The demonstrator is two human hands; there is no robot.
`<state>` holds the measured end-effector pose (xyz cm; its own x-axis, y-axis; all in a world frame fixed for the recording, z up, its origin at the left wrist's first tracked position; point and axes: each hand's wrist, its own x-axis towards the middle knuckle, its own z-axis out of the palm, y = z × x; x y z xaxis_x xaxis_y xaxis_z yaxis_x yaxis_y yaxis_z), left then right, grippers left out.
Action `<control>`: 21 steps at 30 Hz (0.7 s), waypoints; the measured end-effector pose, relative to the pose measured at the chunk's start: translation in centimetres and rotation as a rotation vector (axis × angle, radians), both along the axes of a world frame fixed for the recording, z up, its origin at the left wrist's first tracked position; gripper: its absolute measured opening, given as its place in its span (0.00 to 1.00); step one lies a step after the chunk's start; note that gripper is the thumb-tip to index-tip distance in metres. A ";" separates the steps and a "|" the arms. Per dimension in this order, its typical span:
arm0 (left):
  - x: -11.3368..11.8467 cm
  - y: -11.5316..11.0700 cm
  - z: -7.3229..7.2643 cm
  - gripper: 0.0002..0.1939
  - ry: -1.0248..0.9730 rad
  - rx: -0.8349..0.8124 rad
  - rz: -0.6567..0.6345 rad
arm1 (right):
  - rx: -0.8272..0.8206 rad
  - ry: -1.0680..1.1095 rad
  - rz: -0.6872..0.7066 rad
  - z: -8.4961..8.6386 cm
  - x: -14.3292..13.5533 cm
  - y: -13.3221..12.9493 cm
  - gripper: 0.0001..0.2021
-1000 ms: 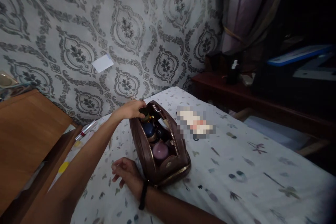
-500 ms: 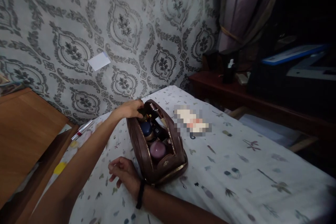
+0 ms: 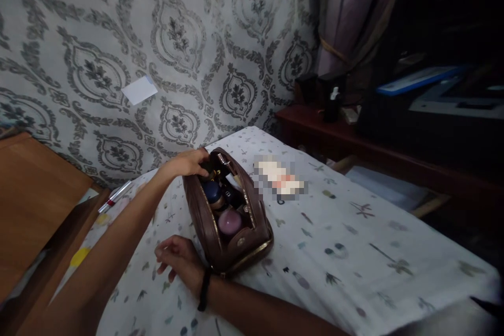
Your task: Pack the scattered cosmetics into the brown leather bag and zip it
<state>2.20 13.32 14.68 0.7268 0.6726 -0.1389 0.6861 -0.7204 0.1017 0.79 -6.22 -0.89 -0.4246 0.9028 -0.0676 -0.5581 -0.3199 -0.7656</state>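
A brown cosmetic bag (image 3: 200,215) lies unzipped on the patterned sheet, its gold zipper teeth spread apart. At its far left rim is my left hand (image 3: 191,161), with its fingers closed over the edge; the fingertips are partly hidden. Inside the bag sit a purple rounded item (image 3: 230,221), a dark blue round-topped container (image 3: 211,191) and a black item (image 3: 233,195). My right hand (image 3: 180,262), a black band on its wrist, rests on the sheet left of the bag's near end. Its fingers are loosely bent and apart, holding nothing.
A silver tube (image 3: 114,197) with a red band lies at the bed's left edge, by a wooden panel (image 3: 35,199). Right of the bag is a blurred-out item (image 3: 280,176). A dark red table (image 3: 299,118) with a dark bottle (image 3: 331,105) stands beyond the bed's right side.
The camera view has turned slightly to the right, so everything sits further left. Both hands keep their places relative to the bag.
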 end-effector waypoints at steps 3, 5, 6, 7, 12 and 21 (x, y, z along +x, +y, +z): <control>-0.3 0.2 -0.1 0.23 -0.043 -0.019 0.000 | -0.021 0.013 0.010 -0.2 -0.2 0.1 0.34; -0.3 0.2 -0.1 0.22 -0.063 -0.041 0.002 | -0.030 0.019 0.012 -0.2 -0.3 0.2 0.34; -0.3 0.1 0.0 0.23 -0.066 -0.051 0.001 | -0.034 0.021 0.007 -0.2 -0.3 0.2 0.34; -0.2 0.1 0.1 0.23 -0.065 -0.058 0.002 | -0.035 0.023 0.004 -0.1 -0.3 0.2 0.34; 0.2 -0.6 0.7 0.24 -0.016 -0.072 0.034 | -0.040 0.021 0.003 0.2 -0.2 0.1 0.35; 0.1 -0.3 0.4 0.26 0.025 -0.049 0.029 | -0.027 0.004 0.003 0.0 -0.2 0.1 0.34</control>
